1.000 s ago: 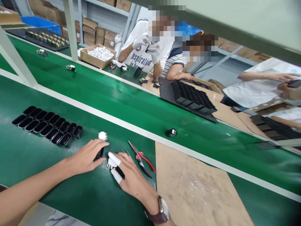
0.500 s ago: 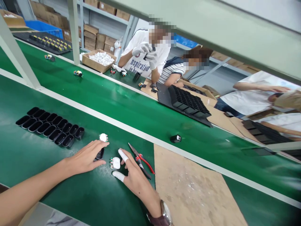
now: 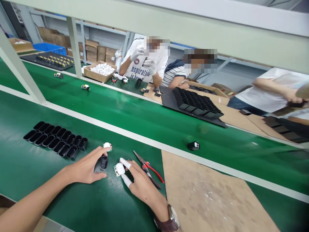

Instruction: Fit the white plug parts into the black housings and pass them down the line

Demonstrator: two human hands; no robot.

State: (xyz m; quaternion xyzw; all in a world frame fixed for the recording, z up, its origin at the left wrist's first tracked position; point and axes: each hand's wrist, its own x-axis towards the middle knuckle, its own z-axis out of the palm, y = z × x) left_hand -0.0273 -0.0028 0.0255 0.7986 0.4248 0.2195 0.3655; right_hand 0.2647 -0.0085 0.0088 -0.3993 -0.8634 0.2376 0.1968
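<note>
My left hand (image 3: 88, 166) is open, thumb and fingers spread around a small black case (image 3: 104, 163) that stands on the green table. Its index fingertip is at a white-topped circuit piece (image 3: 107, 147) just beyond the case. Between its white-covered thumb and index finger, my right hand (image 3: 140, 180) grips a second white-topped circuit piece (image 3: 119, 169). Long-nosed pliers with red handles (image 3: 149, 170) lie to the right of that hand. Two rows of black cases (image 3: 56, 138) are on the left.
A brown board (image 3: 205, 187) lies at the right. Beyond a pale rail (image 3: 135, 137), a green belt (image 3: 145, 117) carries a black case (image 3: 193, 146) and small circuit parts. People work across it, near a box of white pieces (image 3: 98, 77).
My right thumb and index finger have closed on the white-topped circuit piece. My left hand has drawn back a little from the black case. The camera view has shifted and levelled.
</note>
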